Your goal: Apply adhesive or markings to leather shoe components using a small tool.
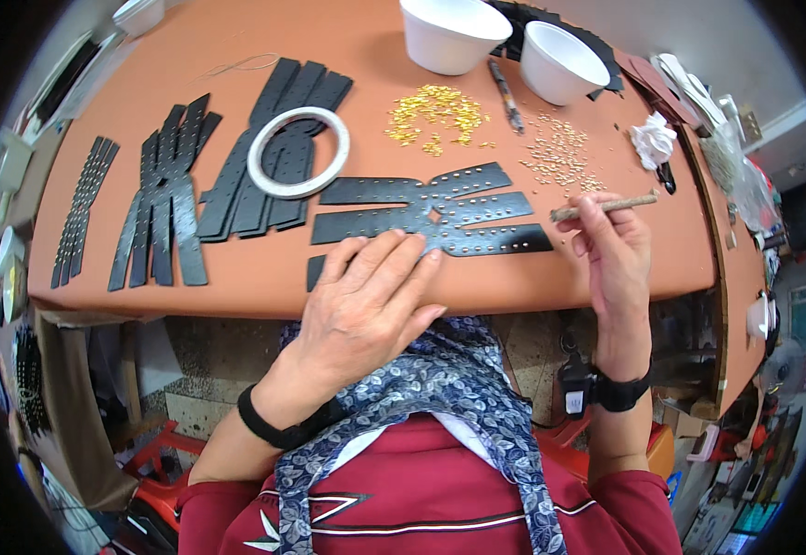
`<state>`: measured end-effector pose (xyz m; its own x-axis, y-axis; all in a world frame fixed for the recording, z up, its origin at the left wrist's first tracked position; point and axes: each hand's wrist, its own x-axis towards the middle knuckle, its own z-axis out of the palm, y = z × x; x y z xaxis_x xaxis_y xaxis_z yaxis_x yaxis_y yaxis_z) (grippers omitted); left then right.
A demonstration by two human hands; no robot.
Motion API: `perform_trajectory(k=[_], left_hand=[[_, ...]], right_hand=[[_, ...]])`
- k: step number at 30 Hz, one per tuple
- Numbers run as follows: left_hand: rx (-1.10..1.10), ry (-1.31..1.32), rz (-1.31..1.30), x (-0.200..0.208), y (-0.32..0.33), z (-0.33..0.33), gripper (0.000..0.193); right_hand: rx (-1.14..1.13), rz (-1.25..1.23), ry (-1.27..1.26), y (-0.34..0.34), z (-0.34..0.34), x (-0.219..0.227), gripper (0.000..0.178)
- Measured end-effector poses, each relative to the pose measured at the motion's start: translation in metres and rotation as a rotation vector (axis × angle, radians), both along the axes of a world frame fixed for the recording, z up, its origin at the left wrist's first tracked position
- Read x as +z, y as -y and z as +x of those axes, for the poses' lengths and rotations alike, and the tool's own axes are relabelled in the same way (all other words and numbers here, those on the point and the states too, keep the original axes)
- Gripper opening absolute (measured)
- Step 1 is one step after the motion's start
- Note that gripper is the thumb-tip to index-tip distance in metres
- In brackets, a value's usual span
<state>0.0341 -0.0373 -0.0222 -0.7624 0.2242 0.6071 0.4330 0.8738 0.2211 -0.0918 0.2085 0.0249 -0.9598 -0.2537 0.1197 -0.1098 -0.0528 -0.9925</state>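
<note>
A: Why is the left hand (366, 296) spread like that?
B: It's open, fingers laid over the near edge of the slotted black piece (412, 222). My guess is that it steadies the piece, which lies flat on the tabletop (671, 264) right in front of the person.

A: And the right hand (618, 250)?
B: Its fingers and thumb pinch a thin tan rod (632, 202) near the middle, raised beyond the piece's right-hand tips. A light grip like that probably leaves it easy to turn.

A: Why leave the gold bits (438, 113) and the small studs (558, 153) loose?
B: Spread thinly, single ones are likely easier to pick out. Both scatters lie just past the piece, within reach, with two white bowls (565, 63) behind them.

A: The white ring (258, 153)?
B: It rests on the stacked black pieces (236, 203), left of the work; whether it's there as a weight, I can't tell.
</note>
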Motion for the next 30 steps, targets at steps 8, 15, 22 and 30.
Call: perform_trajectory(k=[8,15,22,30], left_hand=[[-0.031,-0.022,0.072,-0.001,0.001,0.0,0.05],[-0.043,-0.019,0.1,-0.001,0.001,-0.001,0.05],[-0.045,-0.017,0.097,-0.001,0.002,0.0,0.049],[-0.049,-0.005,0.096,-0.001,0.002,-0.001,0.05]], right_hand=[[0.188,0.21,-0.226,0.076,0.032,-0.019,0.01],[0.15,0.356,-0.422,0.082,0.031,-0.021,0.009],[0.144,0.353,-0.337,0.083,0.03,-0.022,0.008],[0.139,0.561,-0.588,0.09,0.033,-0.011,0.008]])
